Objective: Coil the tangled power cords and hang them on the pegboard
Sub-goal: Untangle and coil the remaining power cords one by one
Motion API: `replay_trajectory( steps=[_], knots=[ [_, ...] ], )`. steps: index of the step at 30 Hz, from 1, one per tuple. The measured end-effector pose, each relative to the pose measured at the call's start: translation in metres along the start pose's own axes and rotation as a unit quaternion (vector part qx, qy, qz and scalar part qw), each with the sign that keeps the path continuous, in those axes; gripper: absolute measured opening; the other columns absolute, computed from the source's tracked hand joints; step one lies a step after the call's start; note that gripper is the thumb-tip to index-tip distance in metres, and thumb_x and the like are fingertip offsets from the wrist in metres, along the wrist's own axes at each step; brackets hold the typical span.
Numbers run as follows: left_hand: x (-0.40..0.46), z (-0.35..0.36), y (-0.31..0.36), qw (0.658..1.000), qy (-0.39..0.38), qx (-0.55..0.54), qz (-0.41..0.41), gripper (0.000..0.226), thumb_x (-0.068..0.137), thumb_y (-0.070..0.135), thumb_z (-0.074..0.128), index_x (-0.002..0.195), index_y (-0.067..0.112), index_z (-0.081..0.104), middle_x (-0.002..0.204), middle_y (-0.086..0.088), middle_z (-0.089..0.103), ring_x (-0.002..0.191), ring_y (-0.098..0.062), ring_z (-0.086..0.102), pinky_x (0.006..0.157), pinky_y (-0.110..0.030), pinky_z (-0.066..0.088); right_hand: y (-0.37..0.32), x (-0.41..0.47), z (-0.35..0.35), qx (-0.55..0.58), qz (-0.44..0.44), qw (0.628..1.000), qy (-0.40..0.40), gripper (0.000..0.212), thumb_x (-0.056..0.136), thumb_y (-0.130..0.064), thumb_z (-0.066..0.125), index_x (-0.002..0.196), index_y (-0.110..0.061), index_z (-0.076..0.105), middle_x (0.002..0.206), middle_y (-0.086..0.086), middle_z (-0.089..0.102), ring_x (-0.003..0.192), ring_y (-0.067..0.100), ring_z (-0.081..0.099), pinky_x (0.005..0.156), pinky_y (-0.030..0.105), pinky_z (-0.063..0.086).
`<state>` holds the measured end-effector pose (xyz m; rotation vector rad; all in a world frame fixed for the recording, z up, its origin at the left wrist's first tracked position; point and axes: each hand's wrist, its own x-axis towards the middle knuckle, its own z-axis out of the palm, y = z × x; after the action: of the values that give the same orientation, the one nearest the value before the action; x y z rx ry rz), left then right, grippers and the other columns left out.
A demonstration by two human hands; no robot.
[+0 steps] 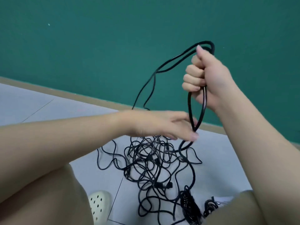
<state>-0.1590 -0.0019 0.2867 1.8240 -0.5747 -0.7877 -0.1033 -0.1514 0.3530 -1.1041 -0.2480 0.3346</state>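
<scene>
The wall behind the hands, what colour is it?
The wall is dark green, seen in the head view.

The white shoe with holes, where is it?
In the head view, the white shoe sits on the grey floor at the bottom left, beside the person's knee and left of the tangled cords.

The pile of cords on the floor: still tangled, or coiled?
Still tangled: the pile of cords sprawls in crossing loops on the floor tiles.

Cord loops (178, 59) in raised right hand (209, 78) (above floor tangle (151, 161))
</scene>
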Motion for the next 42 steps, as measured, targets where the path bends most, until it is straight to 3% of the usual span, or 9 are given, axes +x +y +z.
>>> replay_trajectory(
  steps=[4,8,16,19,21,24,29,35,42],
  knots=[
    [0.002,0.010,-0.014,0.997,0.040,0.062,0.015,0.027,0.101,0.040,0.062,0.112,0.016,0.059,0.108,0.005,0.078,0.107,-0.012,0.069,0.109,-0.045,0.048,0.005,0.011,-0.008,0.039,-0.035,0.995,0.083,0.052,0.110,-0.043,0.041,0.065,-0.026,0.023,0.053,-0.007,0.015,0.042,0.010,0.015,0.041,0.023,0.020],
    [0.006,0.006,-0.009,0.988,0.156,-0.010,0.022,0.032,0.113,0.028,0.038,0.083,0.016,0.043,0.058,0.008,0.041,0.052,-0.013,0.046,0.062,-0.029,0.049,0.023,0.020,-0.009,-0.019,-0.015,0.992,0.122,0.046,0.101,-0.060,0.051,0.082,-0.018,0.049,0.069,0.002,0.047,0.058,0.019,0.056,0.063,0.029,0.053],
    [0.005,-0.074,0.014,0.827,0.355,-0.421,0.113,0.035,0.114,0.030,0.034,0.082,0.018,0.041,0.058,0.007,0.023,0.048,-0.011,0.019,0.046,-0.023,0.026,0.094,0.010,-0.007,-0.343,0.198,0.899,-0.187,0.043,0.094,-0.052,0.063,0.119,-0.017,0.067,0.118,-0.002,0.075,0.122,0.011,0.065,0.111,0.030,0.044],
    [0.002,-0.091,0.013,0.790,0.374,-0.465,0.139,0.031,0.114,0.024,0.032,0.086,0.015,0.042,0.061,0.004,0.031,0.047,-0.012,0.030,0.048,-0.024,0.035,0.104,0.014,0.006,-0.356,0.154,0.908,-0.156,0.034,0.106,-0.034,0.056,0.076,-0.017,0.057,0.068,0.001,0.058,0.071,0.020,0.066,0.090,0.032,0.053],
    [-0.001,-0.095,0.013,0.806,0.404,-0.413,0.128,0.029,0.112,0.027,0.035,0.091,0.013,0.049,0.066,-0.001,0.050,0.057,-0.016,0.049,0.061,-0.029,0.048,0.099,0.016,0.011,-0.318,0.135,0.930,-0.127,0.045,0.108,-0.034,0.052,0.066,-0.024,0.038,0.055,-0.005,0.030,0.047,0.016,0.031,0.055,0.029,0.033],
    [-0.005,-0.089,0.006,0.877,0.391,-0.261,0.098,0.022,0.099,0.033,0.053,0.092,0.014,0.059,0.078,-0.003,0.068,0.079,-0.023,0.061,0.085,-0.040,0.045,0.071,0.020,0.016,-0.223,0.106,0.965,-0.093,0.053,0.109,-0.034,0.047,0.057,-0.025,0.041,0.050,-0.008,0.019,0.044,0.010,0.014,0.057,0.035,0.006],
    [0.014,-0.033,0.006,0.967,0.112,-0.223,0.054,0.051,0.063,0.012,0.066,0.114,0.014,0.057,0.106,-0.006,0.066,0.102,-0.024,0.060,0.097,-0.037,0.042,0.022,0.032,0.006,-0.019,0.014,1.000,0.005,0.050,0.108,-0.034,0.044,0.062,-0.026,0.025,0.047,-0.008,0.014,0.039,0.009,0.010,0.046,0.025,0.006],
    [0.024,-0.003,-0.019,0.996,0.010,0.022,-0.087,0.038,0.110,0.029,0.047,0.078,0.013,0.059,0.066,0.000,0.067,0.085,-0.024,0.071,0.104,-0.040,0.051,0.003,0.038,-0.013,0.065,-0.075,0.989,0.113,0.051,0.111,-0.035,0.039,0.063,-0.025,0.027,0.053,-0.006,0.013,0.043,0.011,0.010,0.041,0.024,0.013],
    [0.007,-0.055,0.005,0.941,0.211,-0.264,0.032,0.050,0.112,0.038,0.035,0.065,0.023,0.029,0.050,0.009,0.018,0.045,-0.010,0.015,0.050,-0.025,0.025,0.045,0.034,-0.032,-0.127,0.066,0.989,0.028,0.087,0.092,-0.077,0.041,0.137,-0.004,0.053,0.114,0.013,0.073,0.108,0.023,0.072,0.103,0.041,0.052]
  ],
)
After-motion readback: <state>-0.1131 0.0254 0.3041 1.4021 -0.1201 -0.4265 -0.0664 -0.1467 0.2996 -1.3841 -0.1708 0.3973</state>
